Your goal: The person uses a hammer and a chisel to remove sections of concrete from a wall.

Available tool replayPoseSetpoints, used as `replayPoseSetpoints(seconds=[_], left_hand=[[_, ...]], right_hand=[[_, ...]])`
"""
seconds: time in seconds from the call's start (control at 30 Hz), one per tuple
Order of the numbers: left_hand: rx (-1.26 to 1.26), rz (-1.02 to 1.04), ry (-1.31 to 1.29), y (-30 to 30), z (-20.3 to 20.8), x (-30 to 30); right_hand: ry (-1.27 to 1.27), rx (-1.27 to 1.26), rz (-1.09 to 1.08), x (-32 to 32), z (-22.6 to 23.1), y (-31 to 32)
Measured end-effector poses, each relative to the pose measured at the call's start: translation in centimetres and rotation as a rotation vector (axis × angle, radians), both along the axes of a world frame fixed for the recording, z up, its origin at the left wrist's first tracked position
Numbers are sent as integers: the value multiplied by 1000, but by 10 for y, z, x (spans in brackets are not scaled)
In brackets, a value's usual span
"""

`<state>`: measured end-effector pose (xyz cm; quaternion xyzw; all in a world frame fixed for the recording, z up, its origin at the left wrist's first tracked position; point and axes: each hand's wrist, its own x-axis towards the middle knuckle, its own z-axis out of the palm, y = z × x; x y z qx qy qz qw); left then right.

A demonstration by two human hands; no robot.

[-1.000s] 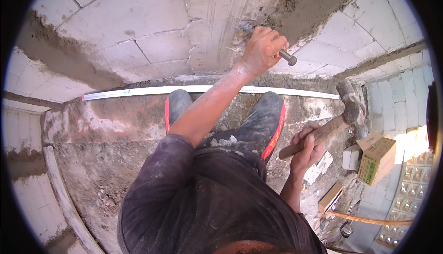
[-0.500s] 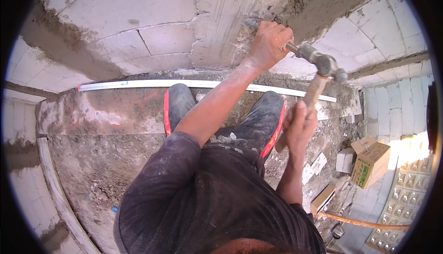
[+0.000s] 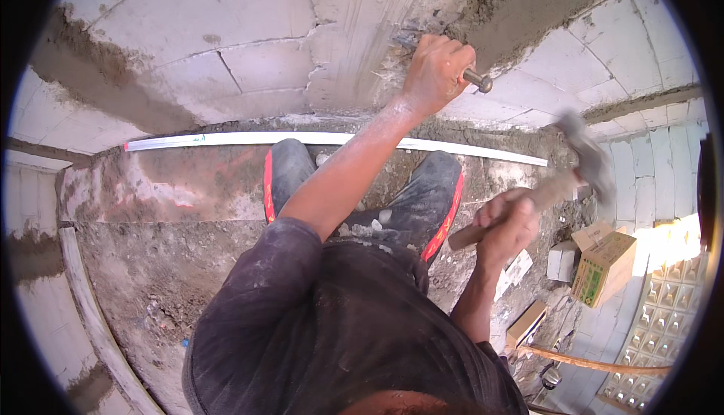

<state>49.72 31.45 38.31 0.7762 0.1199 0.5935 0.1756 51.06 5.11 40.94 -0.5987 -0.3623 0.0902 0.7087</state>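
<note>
My left hand (image 3: 436,75), dusted with pale powder, is wrapped round a metal chisel (image 3: 478,80). The chisel's rounded butt sticks out on the right side of the fist, and its other end meets the rough, chipped patch of the block wall (image 3: 351,45). Lower and to the right, my right hand (image 3: 511,228) grips a hammer (image 3: 556,190) by its wooden handle. The steel hammer head is smeared by motion and stands well apart from the chisel's butt.
A long white straight bar (image 3: 249,139) lies along the wall's foot, beyond my knees. Grey mortar bands (image 3: 102,75) cross the wall. To the right are an open cardboard box (image 3: 603,268), a smaller box (image 3: 526,323), a wooden stick (image 3: 603,362) and patterned vent blocks (image 3: 654,332).
The hammer has swung away from the chisel's butt, down and to the right, with my right hand. My left hand and the chisel stay almost in place.
</note>
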Motion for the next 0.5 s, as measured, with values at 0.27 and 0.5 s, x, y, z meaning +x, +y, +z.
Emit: replayPoseSetpoints(seconds=[0.27,0.5], left_hand=[[-2,1,17,2,-2,-4],[-29,-8,11,-2,8,1]], right_hand=[[162,-375,131,6,8,21],[-293,-40,-208,3,-13,42]])
